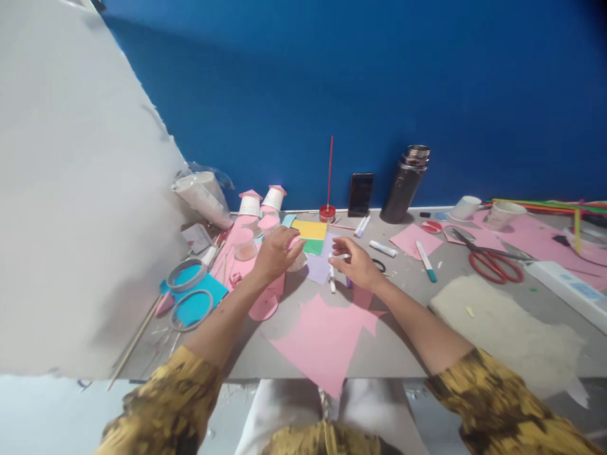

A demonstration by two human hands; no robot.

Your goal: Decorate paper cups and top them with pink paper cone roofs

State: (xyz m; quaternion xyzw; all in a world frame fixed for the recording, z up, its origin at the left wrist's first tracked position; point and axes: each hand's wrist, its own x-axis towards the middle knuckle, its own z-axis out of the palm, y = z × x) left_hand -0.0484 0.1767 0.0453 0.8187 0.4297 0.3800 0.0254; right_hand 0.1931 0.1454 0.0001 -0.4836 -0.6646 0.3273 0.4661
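My left hand (277,254) is closed on a small paper cup (298,261), which is partly hidden behind its fingers. My right hand (355,262) is curled, with a thin white marker (340,256) between thumb and fingers. Just below those fingers, another white marker (332,278) lies on lilac paper (317,270). Beyond the hands are yellow paper (310,229) and green paper (313,246). To the left stand paper cups with pink tops, such as one cup (250,205) near the wall. A cut pink sheet (322,335) lies in front of me.
Red-handled scissors (496,262), a teal-tipped marker (425,261) and a power strip (569,291) lie to the right. A dark flask (405,186) and a phone (361,194) stand against the blue wall. Grey tape rings (192,309) rest on blue paper at left.
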